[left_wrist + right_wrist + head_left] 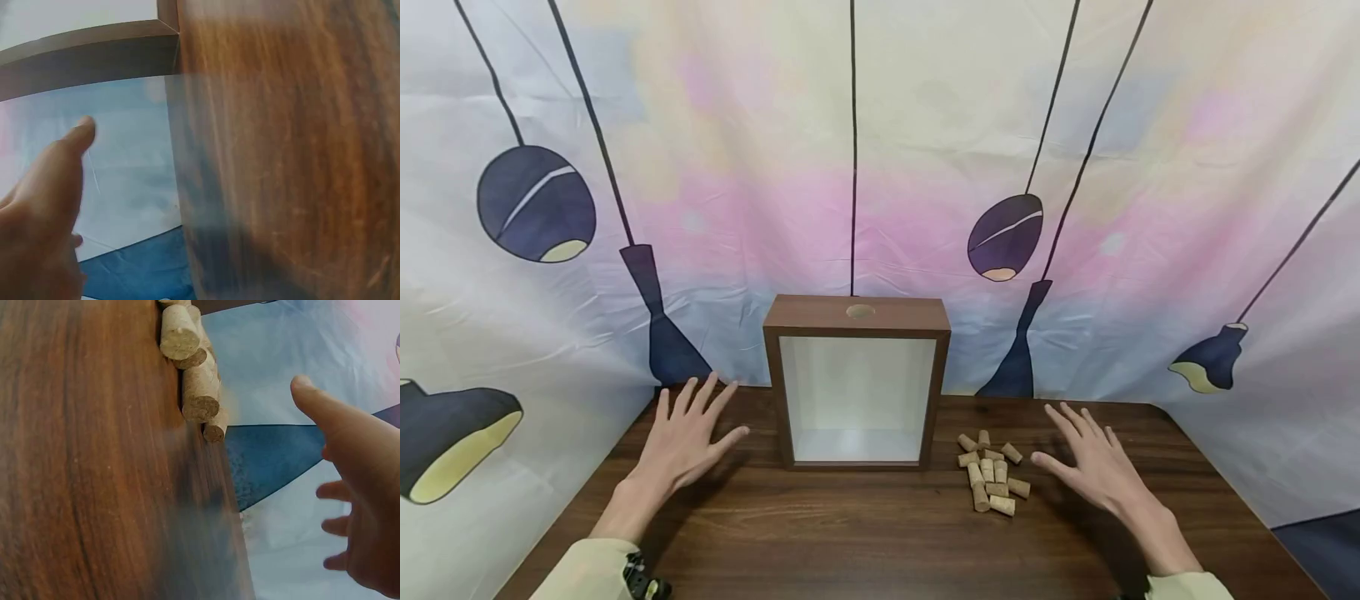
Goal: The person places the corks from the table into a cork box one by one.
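Note:
My left hand [681,442] is held out with fingers spread, left of a brown wooden box frame [857,317]. In the left wrist view its thumb [62,162] points toward the side of the frame. The frame stands upright, with a clear or white front and a round hole in its top. To its right lies a small heap of wine corks [992,475], several of them, some stacked. My right hand [1097,467], fingers spread, is just right of the corks. Both hands hold nothing.
Everything stands on a dark wooden table [820,542]. Close behind it hangs a pastel cloth [737,167] printed with dark lamps. The cloth also borders the table on the left and right.

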`<state>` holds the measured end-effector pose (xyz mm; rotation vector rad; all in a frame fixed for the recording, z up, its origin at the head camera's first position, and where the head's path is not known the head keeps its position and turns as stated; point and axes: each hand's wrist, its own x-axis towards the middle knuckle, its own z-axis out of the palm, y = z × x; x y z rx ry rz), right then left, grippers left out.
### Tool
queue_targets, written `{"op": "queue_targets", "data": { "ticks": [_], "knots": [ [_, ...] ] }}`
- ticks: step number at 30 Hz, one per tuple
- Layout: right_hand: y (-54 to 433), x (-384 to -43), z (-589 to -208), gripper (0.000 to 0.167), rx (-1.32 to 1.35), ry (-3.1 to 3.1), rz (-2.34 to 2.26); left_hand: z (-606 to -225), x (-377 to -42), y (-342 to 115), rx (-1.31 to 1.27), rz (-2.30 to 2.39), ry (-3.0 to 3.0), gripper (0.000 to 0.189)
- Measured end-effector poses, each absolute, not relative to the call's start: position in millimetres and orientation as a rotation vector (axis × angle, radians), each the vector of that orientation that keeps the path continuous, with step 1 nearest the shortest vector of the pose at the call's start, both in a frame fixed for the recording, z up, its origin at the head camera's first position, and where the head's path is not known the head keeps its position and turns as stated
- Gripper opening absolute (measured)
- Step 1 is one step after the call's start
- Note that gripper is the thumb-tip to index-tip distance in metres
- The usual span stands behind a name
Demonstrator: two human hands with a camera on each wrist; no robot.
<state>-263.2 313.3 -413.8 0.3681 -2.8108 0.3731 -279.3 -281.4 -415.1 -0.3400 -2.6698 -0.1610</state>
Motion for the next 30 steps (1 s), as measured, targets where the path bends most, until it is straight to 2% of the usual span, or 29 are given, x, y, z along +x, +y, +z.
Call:
{"op": "queue_targets", "data": {
  "ticks": [7,14,23,30],
  "knots": [
    [312,-263,-412,0.054,0.479,-2.709,0.524,-397,-280,-271,-0.443,-0.458,-2.481,0.055],
    [309,-260,-414,0.044,0.505,-2.718,0.713,-377,-279,-260,-0.509,-0.953,-2.284,0.045],
    [304,-259,-422,0.036,0.548,-2.777,0.807,-336,-281,-235,-0.692,-1.245,-2.081,0.047],
    [301,-259,-426,0.034,0.632,-2.767,0.876,-320,-287,-219,-0.796,-1.346,-2.052,0.053]
  ]
}}
